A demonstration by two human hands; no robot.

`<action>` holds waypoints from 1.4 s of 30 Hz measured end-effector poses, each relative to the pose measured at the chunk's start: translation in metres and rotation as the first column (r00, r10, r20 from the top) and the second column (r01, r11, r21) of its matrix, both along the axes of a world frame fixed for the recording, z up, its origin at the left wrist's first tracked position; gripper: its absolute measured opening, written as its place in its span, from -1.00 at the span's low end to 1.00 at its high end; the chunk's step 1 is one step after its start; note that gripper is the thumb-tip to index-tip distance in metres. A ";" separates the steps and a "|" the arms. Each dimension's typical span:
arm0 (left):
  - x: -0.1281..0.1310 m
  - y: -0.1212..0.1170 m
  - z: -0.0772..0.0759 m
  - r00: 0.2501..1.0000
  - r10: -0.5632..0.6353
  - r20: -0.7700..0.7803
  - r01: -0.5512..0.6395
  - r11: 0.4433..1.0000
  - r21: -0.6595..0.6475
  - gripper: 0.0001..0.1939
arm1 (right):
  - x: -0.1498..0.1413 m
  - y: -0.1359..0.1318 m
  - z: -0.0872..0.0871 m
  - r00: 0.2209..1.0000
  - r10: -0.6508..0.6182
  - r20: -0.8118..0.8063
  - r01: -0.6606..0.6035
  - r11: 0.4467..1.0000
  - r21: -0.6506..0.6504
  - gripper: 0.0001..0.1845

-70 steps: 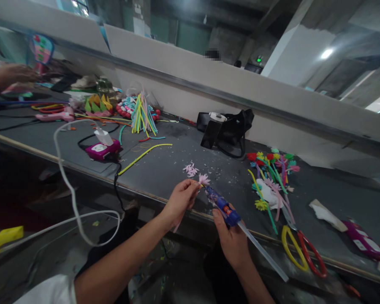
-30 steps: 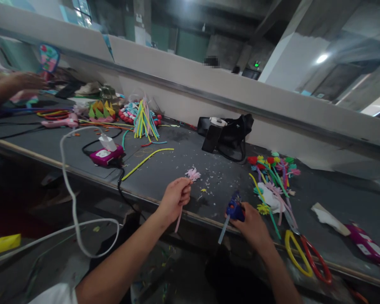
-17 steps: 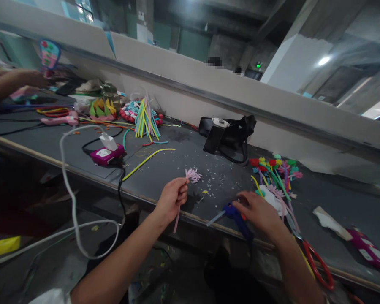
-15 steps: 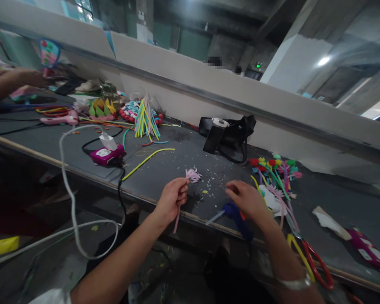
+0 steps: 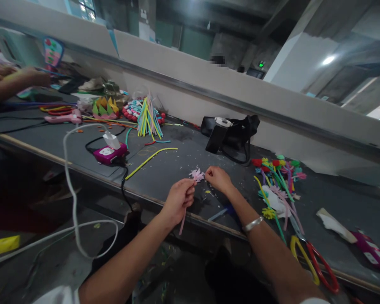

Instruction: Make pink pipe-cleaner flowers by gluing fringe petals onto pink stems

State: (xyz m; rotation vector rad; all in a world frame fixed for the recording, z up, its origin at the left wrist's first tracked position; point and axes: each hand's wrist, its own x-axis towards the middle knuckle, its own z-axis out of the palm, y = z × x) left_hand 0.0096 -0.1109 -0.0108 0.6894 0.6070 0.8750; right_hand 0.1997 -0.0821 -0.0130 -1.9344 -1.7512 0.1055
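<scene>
The left hand (image 5: 179, 199) has its fingers clamped on the thin stem of a pink fringed flower (image 5: 196, 174), just below the head, which it holds over the desk (image 5: 164, 171); the stem's tail (image 5: 183, 223) hangs below the hand. That grip seems well placed, leaving the petals free; a light, steady pinch should keep the stem from twisting or the fringe from being crushed. The right hand (image 5: 219, 179) is just beside the head, its fingers bunched; at this blur I cannot fairly tell whether the tips are together or pinch a petal. Small fingertip touches from the side would suit such narrow petals. A blue glue gun (image 5: 229, 209) lies partly hidden under the right forearm (image 5: 240, 209), which is best carried clear of it. Scissors (image 5: 302, 237) lie farther right.
</scene>
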 end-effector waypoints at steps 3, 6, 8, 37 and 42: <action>0.002 -0.002 0.002 1.000 -0.008 -0.017 0.008 1.000 0.009 -0.79 | 0.000 -0.025 0.016 0.999 -0.024 -0.025 0.025 0.998 0.050 -0.85; 0.005 -0.006 0.003 0.999 -0.021 -0.030 0.021 1.000 0.015 -0.79 | -0.003 -0.064 0.031 0.989 -0.049 -0.136 0.071 0.984 0.163 -0.87; 0.008 -0.009 0.004 0.999 -0.031 -0.043 0.032 0.999 0.031 -0.78 | -0.009 -0.091 0.034 0.955 -0.074 -0.286 0.142 0.964 0.225 -0.86; 0.034 -0.034 -0.010 0.957 0.012 -0.291 0.065 0.965 0.255 -0.70 | -0.040 -0.124 0.011 0.978 -0.085 -0.193 0.153 0.917 0.370 -0.84; 0.033 -0.034 -0.010 0.954 0.016 -0.299 0.070 0.958 0.277 -0.72 | -0.042 -0.124 0.011 0.972 -0.124 -0.202 0.192 0.909 0.369 -0.88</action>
